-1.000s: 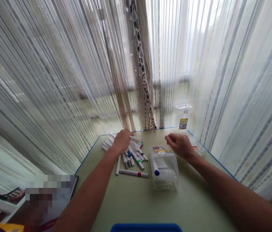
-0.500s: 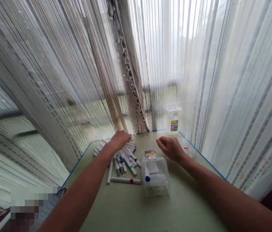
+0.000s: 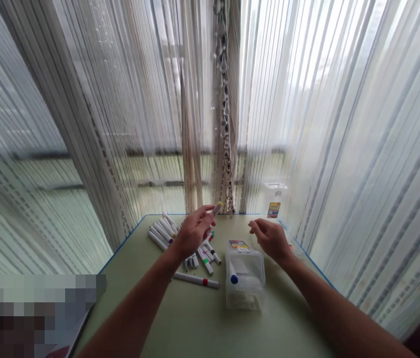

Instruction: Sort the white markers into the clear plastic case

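Observation:
My left hand (image 3: 191,232) is raised above a pile of white markers (image 3: 174,237) on the green table (image 3: 195,318). Its fingers are closed on one white marker with a yellow cap (image 3: 216,208), tip pointing up and right. My right hand (image 3: 269,237) hovers loosely curled just behind a clear plastic box (image 3: 244,278), holding nothing I can make out. A marker with a blue cap (image 3: 232,274) lies in that box. One marker with a red band (image 3: 197,280) lies apart, left of the box.
Striped sheer curtains (image 3: 83,124) close in the table at the back and both sides. A bead string (image 3: 225,124) hangs at the back middle. A clear container with a label (image 3: 274,199) stands at the back right corner. A blurred patch covers the lower left.
My left hand has lifted off the marker pile with a yellow-capped marker in its fingers. My right hand stayed beside the box. The camera tilted up.

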`<state>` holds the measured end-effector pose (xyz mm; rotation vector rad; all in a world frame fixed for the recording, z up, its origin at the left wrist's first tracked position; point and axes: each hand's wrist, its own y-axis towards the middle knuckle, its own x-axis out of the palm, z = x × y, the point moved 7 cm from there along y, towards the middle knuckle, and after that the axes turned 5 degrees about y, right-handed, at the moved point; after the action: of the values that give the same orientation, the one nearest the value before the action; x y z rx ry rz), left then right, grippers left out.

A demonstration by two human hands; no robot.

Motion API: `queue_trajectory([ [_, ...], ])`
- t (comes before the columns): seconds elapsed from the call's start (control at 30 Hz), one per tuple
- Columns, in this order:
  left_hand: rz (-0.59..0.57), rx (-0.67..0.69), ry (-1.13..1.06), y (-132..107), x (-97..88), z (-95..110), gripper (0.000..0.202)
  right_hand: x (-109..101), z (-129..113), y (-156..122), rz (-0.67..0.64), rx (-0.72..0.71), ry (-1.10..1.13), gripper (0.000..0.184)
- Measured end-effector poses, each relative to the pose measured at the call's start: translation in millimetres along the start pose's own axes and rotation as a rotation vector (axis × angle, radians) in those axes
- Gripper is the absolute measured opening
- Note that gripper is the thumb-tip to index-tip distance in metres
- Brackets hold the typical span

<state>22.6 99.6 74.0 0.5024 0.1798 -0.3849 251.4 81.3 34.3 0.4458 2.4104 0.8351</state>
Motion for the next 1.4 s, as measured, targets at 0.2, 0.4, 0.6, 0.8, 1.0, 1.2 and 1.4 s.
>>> queue_trajectory([
  [0.2, -0.059, 0.003, -0.123, -20.4, -1.3, 5.4, 0.034, -7.1, -46.0, 16.9, -0.058, 0.007, 0.175, 0.046],
  [0.4, -0.120, -0.014, -0.180, -23.9, 5.4, 4.6, 0.047, 21.7, -113.8, 33.1, -0.411, -0.041, 0.388, 0.042],
  [0.6, -0.127, -0.050, -0.214, -24.4, 4.3, 2.3, 0.048, 10.6, -108.4, 20.2, -0.252, -0.009, 0.448, 0.036],
  [0.8, -0.057, -0.036, -0.252, -24.0, 2.3, 10.2, 0.046, -17.0, -68.8, 0.3, 0.014, 0.167, 0.644, 0.035],
  [1.0, 0.050, -0.091, -0.338, -37.7, 1.0, 3.9, 0.043, -18.0, -68.9, -21.0, -0.035, 0.120, 0.602, 0.024],
  [1.2, 0.160, -0.029, -0.165, -54.3, -6.6, -2.0, 0.035, -17.1, -76.1, -29.9, -0.038, 0.030, 0.536, 0.017],
  [1.4, 0.209, 0.016, -0.143, -63.1, -4.2, -2.9, 0.028, -16.8, -73.3, -31.5, -0.016, 0.013, 0.463, 0.013],
])
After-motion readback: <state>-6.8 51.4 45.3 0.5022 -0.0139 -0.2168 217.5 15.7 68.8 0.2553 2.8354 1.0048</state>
